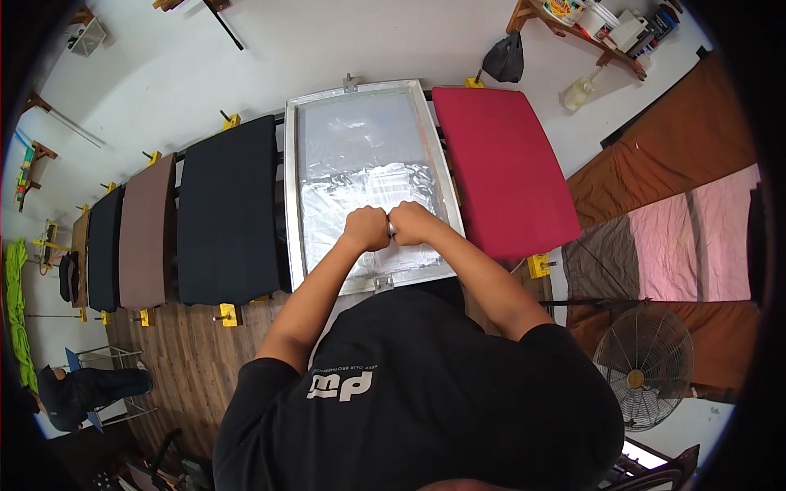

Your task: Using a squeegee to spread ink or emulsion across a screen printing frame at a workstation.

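Observation:
A screen-printing frame [292, 196] with a pale metal rim lies in front of me. Its grey mesh [360, 123] is bare-looking at the far end, while the near half has a shiny, wrinkled silvery look. Over this shiny half, my left hand [366, 228] and my right hand [413, 222] are both closed into fists, side by side. A small silvery bit shows between them. Whatever the fingers are wrapped around is mostly hidden beneath the hands.
Left of the frame stand a black cloth-covered board [228, 213] and a mauve one [147, 233]; a red one [503, 172] is at right. Yellow clamps [228, 314] edge the row. A fan [643, 368] stands at lower right. Another person [74, 397] sits at lower left.

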`<state>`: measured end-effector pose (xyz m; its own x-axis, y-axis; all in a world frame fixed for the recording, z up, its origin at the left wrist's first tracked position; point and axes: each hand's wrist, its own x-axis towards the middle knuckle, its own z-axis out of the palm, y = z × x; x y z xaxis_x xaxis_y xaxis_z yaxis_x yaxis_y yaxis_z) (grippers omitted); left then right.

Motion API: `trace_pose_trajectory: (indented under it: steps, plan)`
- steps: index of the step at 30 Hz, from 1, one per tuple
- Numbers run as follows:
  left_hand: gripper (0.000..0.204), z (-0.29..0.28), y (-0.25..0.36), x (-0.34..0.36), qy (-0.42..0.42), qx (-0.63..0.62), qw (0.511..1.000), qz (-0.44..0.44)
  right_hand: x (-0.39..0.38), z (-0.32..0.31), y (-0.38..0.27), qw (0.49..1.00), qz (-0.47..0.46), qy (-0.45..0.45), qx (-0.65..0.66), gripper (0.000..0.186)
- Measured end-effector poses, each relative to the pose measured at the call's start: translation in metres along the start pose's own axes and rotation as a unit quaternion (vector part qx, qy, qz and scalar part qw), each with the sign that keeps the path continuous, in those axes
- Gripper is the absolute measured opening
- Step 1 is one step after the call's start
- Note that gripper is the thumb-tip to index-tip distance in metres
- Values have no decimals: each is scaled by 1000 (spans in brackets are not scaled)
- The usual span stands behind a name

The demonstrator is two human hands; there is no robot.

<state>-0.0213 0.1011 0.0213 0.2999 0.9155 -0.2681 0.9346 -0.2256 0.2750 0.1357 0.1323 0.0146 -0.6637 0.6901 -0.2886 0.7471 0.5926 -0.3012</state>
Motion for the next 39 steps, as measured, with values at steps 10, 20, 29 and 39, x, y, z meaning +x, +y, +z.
trace_pose_trajectory:
  steps: [10, 20, 29, 39]
  plan:
    - [15, 27, 20, -56, 3, -6, 999, 38, -53, 25, -28, 1000, -25, -17, 5, 21]
    - [26, 6, 16, -36, -81, -44, 996, -11, -40, 9, -13, 997, -3, -45, 68, 21]
    - [12, 46, -1, -10, 178, -39, 981, 59, -16, 31, 3, 990, -5, 142, 21, 13]
    - [17, 46, 19, -71, 109, -46, 991, 67, -70, 50, -36, 994, -20, 96, 40, 15]
